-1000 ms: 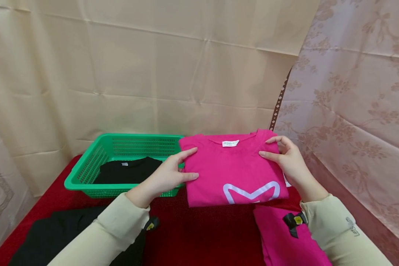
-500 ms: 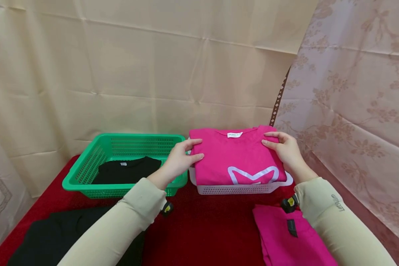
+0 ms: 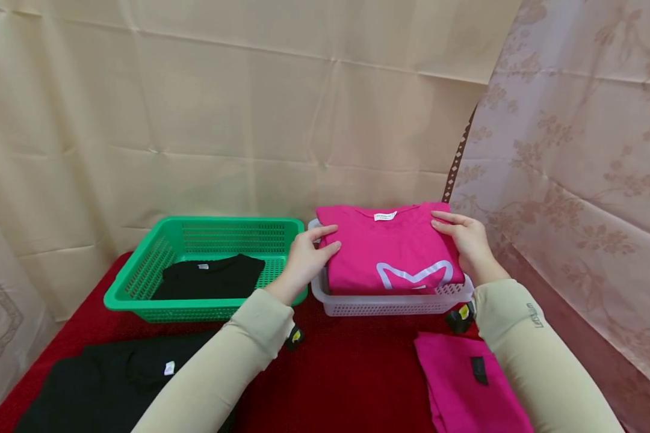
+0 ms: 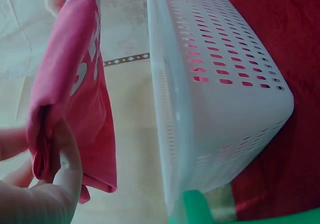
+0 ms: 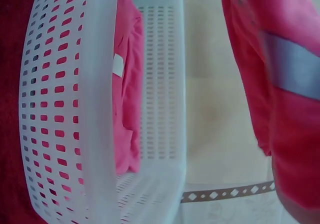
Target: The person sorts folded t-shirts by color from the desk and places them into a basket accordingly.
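A folded pink T-shirt (image 3: 392, 243) with a pale outline print and a white neck label hangs over the white basket (image 3: 390, 308). My left hand (image 3: 306, 258) pinches its left edge, thumb on the near face. At the opposite edge my right hand (image 3: 468, 243) grips the cloth. Both wrist views show the held T-shirt (image 4: 75, 79) raised above the basket's rim. Inside the basket lies another folded pink garment (image 5: 131, 109) with a white label, seen in the right wrist view.
Left of the white basket stands a green basket (image 3: 195, 305) holding a folded black shirt (image 3: 211, 279). A black garment (image 3: 97, 385) lies front left, a folded pink one (image 3: 463, 373) front right, on the red cloth (image 3: 352, 373). Curtains (image 3: 222, 108) hang behind.
Both hands have carried the T-shirt away from me and slightly right, over the white basket, which has come into sight below it. The left arm has swung right.
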`<state>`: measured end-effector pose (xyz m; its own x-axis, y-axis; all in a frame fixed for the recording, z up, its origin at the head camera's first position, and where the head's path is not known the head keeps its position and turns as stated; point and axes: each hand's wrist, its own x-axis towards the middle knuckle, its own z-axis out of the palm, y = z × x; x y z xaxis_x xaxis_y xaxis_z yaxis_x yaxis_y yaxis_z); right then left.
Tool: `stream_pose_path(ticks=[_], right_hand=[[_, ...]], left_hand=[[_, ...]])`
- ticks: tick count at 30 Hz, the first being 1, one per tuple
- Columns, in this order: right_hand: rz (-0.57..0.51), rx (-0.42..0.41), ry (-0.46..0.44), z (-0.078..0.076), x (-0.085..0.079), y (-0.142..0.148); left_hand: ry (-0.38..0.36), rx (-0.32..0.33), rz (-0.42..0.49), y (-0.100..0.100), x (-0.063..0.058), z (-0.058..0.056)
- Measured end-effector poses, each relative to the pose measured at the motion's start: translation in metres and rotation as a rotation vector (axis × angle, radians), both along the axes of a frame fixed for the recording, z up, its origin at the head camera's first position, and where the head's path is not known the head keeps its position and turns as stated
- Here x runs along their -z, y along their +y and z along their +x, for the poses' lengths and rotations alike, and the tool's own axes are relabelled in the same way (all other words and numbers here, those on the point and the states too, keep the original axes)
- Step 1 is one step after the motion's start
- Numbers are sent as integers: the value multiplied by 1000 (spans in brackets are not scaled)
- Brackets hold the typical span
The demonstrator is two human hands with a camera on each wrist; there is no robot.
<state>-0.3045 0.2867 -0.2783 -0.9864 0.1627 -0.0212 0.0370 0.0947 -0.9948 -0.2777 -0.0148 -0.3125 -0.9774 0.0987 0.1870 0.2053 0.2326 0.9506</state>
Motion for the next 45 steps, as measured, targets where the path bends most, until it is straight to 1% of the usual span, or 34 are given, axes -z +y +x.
stream_pose_path(ticks=[2, 4, 7, 9, 11, 16, 19, 25, 29, 38, 45], right_hand=[[-57, -55, -10, -1, 0, 3], [-87, -99, -13, -2, 2, 5], [-56, -112, 4, -6, 5, 5], [-16, -98, 17, -9, 8, 4], [55, -65, 27, -12, 11, 3], [223, -2, 27, -18, 19, 0], [271, 18, 45, -22, 23, -2], [294, 47, 85, -28, 32, -4], [300, 59, 99, -30, 37, -4], [284, 65, 74, -29, 49, -3], [285, 87, 93, -28, 54, -1]], left_hand=[[-28, 15, 20, 2, 2, -2], [-56, 29, 40, 3, 5, -5], [-54, 36, 58, 5, 11, -10], [-43, 32, 71, 6, 15, -14], [-36, 27, 83, 7, 20, -17], [-59, 5, 85, 12, 29, -24], [-64, -11, 78, 14, 32, -27], [-56, -27, 51, 15, 38, -30], [-60, -19, 38, 15, 40, -30], [-75, -7, 7, 18, 44, -29], [-64, -13, -18, 21, 48, -31]])
